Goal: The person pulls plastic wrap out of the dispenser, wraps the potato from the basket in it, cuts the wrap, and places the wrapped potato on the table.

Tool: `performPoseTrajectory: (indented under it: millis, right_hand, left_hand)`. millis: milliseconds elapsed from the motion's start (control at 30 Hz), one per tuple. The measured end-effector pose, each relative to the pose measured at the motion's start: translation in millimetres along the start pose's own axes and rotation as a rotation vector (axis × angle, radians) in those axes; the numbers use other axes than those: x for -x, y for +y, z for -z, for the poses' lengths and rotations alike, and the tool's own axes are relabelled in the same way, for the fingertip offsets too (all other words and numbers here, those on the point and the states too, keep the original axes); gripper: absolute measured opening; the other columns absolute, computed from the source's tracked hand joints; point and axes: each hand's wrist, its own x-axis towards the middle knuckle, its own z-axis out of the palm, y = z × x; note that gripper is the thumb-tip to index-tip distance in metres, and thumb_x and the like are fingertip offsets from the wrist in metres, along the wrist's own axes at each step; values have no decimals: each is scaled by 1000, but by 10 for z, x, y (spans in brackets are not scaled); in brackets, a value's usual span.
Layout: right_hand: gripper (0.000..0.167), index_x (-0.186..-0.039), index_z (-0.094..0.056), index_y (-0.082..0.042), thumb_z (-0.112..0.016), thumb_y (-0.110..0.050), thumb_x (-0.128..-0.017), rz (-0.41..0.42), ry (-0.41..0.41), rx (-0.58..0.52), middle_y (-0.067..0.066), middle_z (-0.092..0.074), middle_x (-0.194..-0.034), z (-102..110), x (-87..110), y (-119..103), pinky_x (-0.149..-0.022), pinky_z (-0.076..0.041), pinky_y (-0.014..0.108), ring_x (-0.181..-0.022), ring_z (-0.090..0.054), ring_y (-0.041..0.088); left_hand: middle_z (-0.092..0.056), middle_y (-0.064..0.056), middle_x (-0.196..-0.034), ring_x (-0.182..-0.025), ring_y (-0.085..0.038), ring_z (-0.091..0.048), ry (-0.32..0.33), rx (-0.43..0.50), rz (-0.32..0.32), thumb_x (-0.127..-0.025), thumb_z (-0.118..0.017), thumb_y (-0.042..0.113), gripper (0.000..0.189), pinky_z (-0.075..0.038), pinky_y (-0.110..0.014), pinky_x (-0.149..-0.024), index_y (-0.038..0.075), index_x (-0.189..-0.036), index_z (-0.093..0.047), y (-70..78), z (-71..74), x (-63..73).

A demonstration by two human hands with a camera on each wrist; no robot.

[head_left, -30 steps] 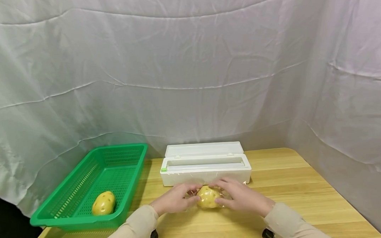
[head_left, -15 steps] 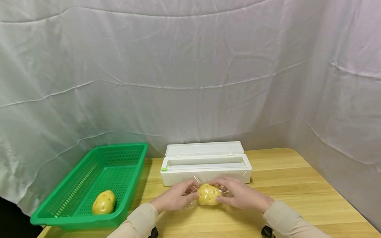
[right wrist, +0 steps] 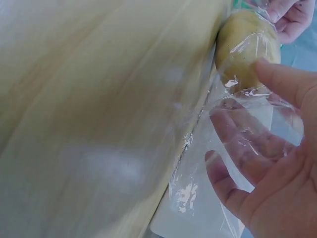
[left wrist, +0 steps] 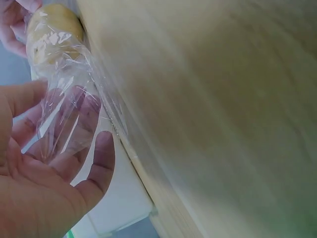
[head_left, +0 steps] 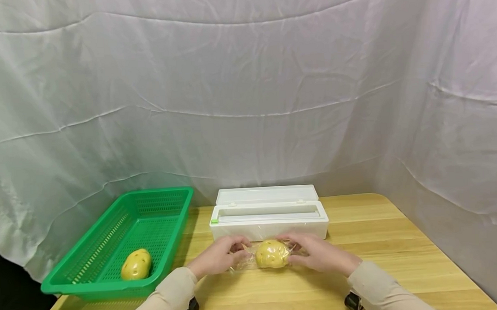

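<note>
A yellow potato (head_left: 272,254) in clear plastic wrap (head_left: 248,259) is between my two hands, close over the wooden table. My left hand (head_left: 222,255), left of the potato, holds the loose end of the wrap between thumb and fingers. The left wrist view shows that crinkled film (left wrist: 69,111) over the fingers. At the potato's right end my right hand (head_left: 315,253) grips it, the thumb on the film-covered side. In the right wrist view its other fingers (right wrist: 247,144) lie curved behind the film.
Just behind the hands stands a white wrap dispenser (head_left: 270,229) with its lid (head_left: 267,194) up and a roll inside. A green basket (head_left: 97,287) at the left holds a second potato (head_left: 136,264). A grey-white curtain (head_left: 245,81) hangs behind the table (head_left: 385,241).
My left hand has drawn away to the left from the potato, and the wrap now stretches between them. The right hand has shifted slightly right, still at the potato's right end.
</note>
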Motion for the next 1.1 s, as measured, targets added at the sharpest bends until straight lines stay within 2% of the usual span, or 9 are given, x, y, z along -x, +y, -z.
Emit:
performPoseTrajectory:
  millis: [133,300,433,567,667,767,867,1000,1100]
  right_hand:
    - [53,-151,-56,-7,-73,-16,-102,9,-1,8,12,-71,-135,8,-5,37,-95,-63,35,-114,-73,26]
    - [53,-152,-56,-8,-72,-11,-101,-41,-7,2,12,-73,-131,7,-1,56,-98,-62,45,-115,-73,30]
    - [56,-154,-54,-7,-72,-10,-101,-89,-18,-38,13,-72,-133,36,17,74,-102,-60,48,-118,-72,32]
    - [53,-151,-56,-6,-73,-17,-102,-94,-8,-72,14,-70,-137,98,54,88,-102,-60,47,-120,-71,33]
    - [44,-143,-62,-6,-73,-22,-103,-79,21,-55,11,-72,-129,142,84,111,-98,-62,43,-114,-72,27]
    - [31,-130,-68,-8,-72,-23,-104,-70,56,-15,1,-74,-113,173,106,144,-91,-61,32,-103,-70,14]
    - [17,-117,-71,-10,-72,-20,-104,-63,91,-10,-6,-71,-98,196,127,169,-82,-59,26,-91,-65,4]
    - [5,-104,-72,-13,-72,-18,-103,-61,134,-23,-8,-67,-88,211,158,194,-72,-55,23,-80,-60,2]
    - [9,-97,-72,-15,-71,-19,-105,-65,146,3,-10,-64,-81,204,175,217,-65,-51,22,-72,-55,1]
  left_hand:
    - [-72,2,-91,-79,-5,-60,13,-11,-5,-106,-67,13,10,-52,-24,-72,9,-111,-75,-21,2,-16]
    - [-72,1,-88,-77,-6,-60,26,3,-2,-106,-66,12,11,-51,-24,-70,8,-105,-76,-49,-4,-40]
    - [-74,-2,-93,-78,-9,-62,28,53,15,-107,-65,14,14,-53,-25,-68,6,-110,-76,-80,22,-42]
    - [-74,-6,-97,-80,-11,-65,27,112,46,-108,-65,19,20,-54,-26,-69,3,-116,-74,-86,76,-8]
    - [-74,-8,-101,-85,-14,-66,64,108,60,-108,-65,22,21,-56,-29,-73,4,-116,-73,-49,91,24]
    - [-75,-7,-108,-94,-18,-70,151,-13,24,-106,-67,18,19,-61,-35,-84,5,-118,-73,49,52,45]
    - [-75,-7,-122,-111,-23,-72,213,-189,-69,-103,-71,15,26,-61,-43,-99,7,-127,-72,197,-37,42]
    - [-71,-6,-137,-125,-23,-69,198,-406,-228,-101,-74,18,40,-58,-44,-109,10,-140,-68,374,-180,7]
    - [-71,-7,-139,-127,-22,-70,180,-524,-300,-101,-76,21,42,-58,-41,-108,11,-141,-68,422,-270,-21]
